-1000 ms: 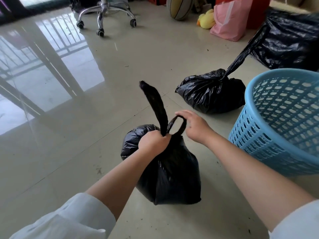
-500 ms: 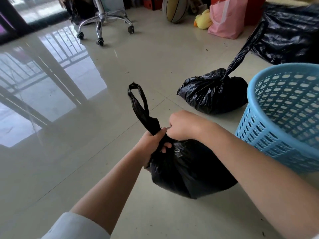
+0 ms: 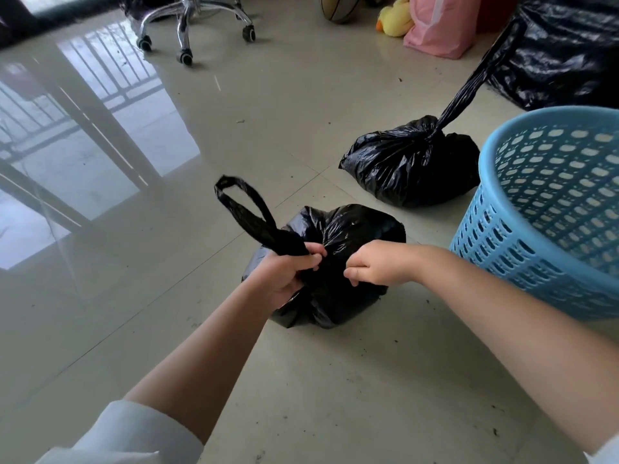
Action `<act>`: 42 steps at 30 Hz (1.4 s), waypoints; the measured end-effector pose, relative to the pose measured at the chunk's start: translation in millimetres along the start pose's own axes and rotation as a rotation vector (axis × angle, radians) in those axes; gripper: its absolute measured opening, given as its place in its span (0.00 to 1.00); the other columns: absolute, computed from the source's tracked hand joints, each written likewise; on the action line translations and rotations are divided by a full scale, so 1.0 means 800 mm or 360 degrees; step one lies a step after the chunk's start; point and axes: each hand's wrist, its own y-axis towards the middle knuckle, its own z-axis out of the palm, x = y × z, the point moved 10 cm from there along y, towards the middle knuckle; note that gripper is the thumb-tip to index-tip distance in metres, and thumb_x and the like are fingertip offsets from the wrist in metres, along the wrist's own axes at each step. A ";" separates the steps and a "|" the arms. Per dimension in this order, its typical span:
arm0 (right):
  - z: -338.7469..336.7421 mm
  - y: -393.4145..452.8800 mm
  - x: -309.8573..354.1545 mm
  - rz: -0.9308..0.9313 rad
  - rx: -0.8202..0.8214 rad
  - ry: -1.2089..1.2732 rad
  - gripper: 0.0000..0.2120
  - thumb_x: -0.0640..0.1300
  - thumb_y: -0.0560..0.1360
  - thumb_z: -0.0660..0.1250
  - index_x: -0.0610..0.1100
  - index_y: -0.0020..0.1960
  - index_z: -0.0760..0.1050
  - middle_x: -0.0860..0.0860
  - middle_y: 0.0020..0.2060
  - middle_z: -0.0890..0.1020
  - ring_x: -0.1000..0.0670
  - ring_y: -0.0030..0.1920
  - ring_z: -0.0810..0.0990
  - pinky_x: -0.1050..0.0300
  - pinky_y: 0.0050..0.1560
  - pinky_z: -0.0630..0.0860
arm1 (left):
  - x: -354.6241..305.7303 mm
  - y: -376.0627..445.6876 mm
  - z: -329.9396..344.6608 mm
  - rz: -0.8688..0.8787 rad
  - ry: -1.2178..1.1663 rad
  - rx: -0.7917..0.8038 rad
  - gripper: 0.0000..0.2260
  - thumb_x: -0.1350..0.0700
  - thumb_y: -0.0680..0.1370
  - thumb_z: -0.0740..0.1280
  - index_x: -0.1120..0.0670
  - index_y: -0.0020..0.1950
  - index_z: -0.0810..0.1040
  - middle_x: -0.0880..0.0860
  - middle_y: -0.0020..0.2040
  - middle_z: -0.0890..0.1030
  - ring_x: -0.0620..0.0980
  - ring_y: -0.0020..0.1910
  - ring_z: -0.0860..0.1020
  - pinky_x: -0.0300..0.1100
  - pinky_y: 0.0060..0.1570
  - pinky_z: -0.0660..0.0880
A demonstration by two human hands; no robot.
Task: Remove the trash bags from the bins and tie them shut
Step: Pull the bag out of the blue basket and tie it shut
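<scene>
Centrally, a black trash bag sits on the glossy tiled floor, gathered at its top. Left hand is closed around the twisted neck of the bag, with a long looped strip of plastic rising up and to the left out of the fist. Right hand, just right of it, pinches bunched plastic at the bag's top with curled fingers; the two hands are close but not touching. Both forearms bare, white sleeve at near left. Far right of the held bag lies a second black bag, its neck already twisted into a long tail reaching up and right. Blue perforated bin stands tilted at right edge, beside both bags. Far side: large black bag, pink bag, yellow plush duck, ball, chrome chair base on castors.
</scene>
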 end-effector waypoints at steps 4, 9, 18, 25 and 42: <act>-0.020 0.001 -0.004 0.0036 -0.0025 -0.0556 0.17 0.47 0.79 0.55 0.43 0.33 0.67 0.45 0.41 0.79 0.45 0.43 0.73 0.56 0.42 0.67 | 0.008 -0.003 -0.004 -0.0036 0.0241 0.0003 0.17 0.75 0.73 0.61 0.57 0.30 0.69 0.48 0.27 0.78 0.41 0.26 0.77 0.34 0.29 0.74; -0.103 -0.013 0.004 -0.0052 -0.0528 -0.0302 0.15 0.38 0.75 0.58 0.44 0.59 0.75 0.46 0.59 0.78 0.46 0.60 0.75 0.53 0.61 0.72 | -0.005 -0.007 0.018 0.0087 0.0547 0.0139 0.19 0.78 0.72 0.61 0.57 0.29 0.65 0.52 0.31 0.75 0.38 0.25 0.77 0.30 0.26 0.72; -0.019 0.015 0.007 -0.0126 0.0084 0.0049 0.35 0.44 0.72 0.69 0.51 0.74 0.57 0.52 0.72 0.65 0.50 0.70 0.66 0.56 0.70 0.64 | -0.004 -0.007 0.014 0.0098 0.0603 0.0327 0.19 0.78 0.62 0.63 0.56 0.26 0.60 0.49 0.25 0.76 0.40 0.24 0.76 0.29 0.26 0.72; -0.012 0.026 0.024 -0.0073 -0.0003 -0.0324 0.20 0.35 0.76 0.55 0.44 0.67 0.70 0.44 0.63 0.75 0.43 0.58 0.74 0.54 0.54 0.71 | -0.023 0.001 -0.024 0.0286 0.1027 0.0054 0.20 0.77 0.69 0.64 0.57 0.28 0.62 0.55 0.34 0.72 0.41 0.32 0.76 0.30 0.38 0.73; -0.009 0.041 0.014 -0.0022 -0.0251 -0.0188 0.19 0.34 0.73 0.54 0.46 0.60 0.71 0.44 0.57 0.78 0.41 0.57 0.75 0.46 0.55 0.75 | 0.007 0.010 -0.064 -0.0071 -0.0010 -0.0393 0.15 0.70 0.77 0.55 0.55 0.40 0.77 0.55 0.33 0.74 0.49 0.32 0.74 0.34 0.28 0.76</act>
